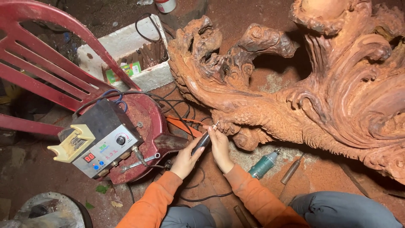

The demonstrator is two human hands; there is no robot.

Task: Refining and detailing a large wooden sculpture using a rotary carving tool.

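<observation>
Both hands low in the middle, close together over the floor, wrists in orange sleeves. Left hand (184, 159) wrapped around the rear of a slim black pen-shaped rotary handpiece (201, 142), fingers closed on its body. Right hand (220, 145) pinched shut near the front of the same handpiece, fingertips right at the bit. Tip of the handpiece touching the scaly lower edge of the large reddish-brown carved root-wood sculpture (320, 93), which fills the right and upper part of the view, all curls, ridges and hollows.

To the left, a dark red slatted plastic chair (46, 71), tipped over, its seat dusted with reddish sawdust. On the chair seat, a boxy black-and-silver power controller with a red digital display, a round knob and small buttons (103, 145), a pale yellow cradle on its near corner. Black cables (168, 105) running from the controller toward the handpiece and coiling over the ground.

Behind the chair, a white foam block holding a row of dark bits (135, 55). Beside the right forearm, on the dusty red-brown floor (270, 82), a teal-green cylindrical handpiece (264, 164); just to its right, a thin wooden-handled chisel (292, 169), lying apart from it. Grey trouser knees at the bottom edge.
</observation>
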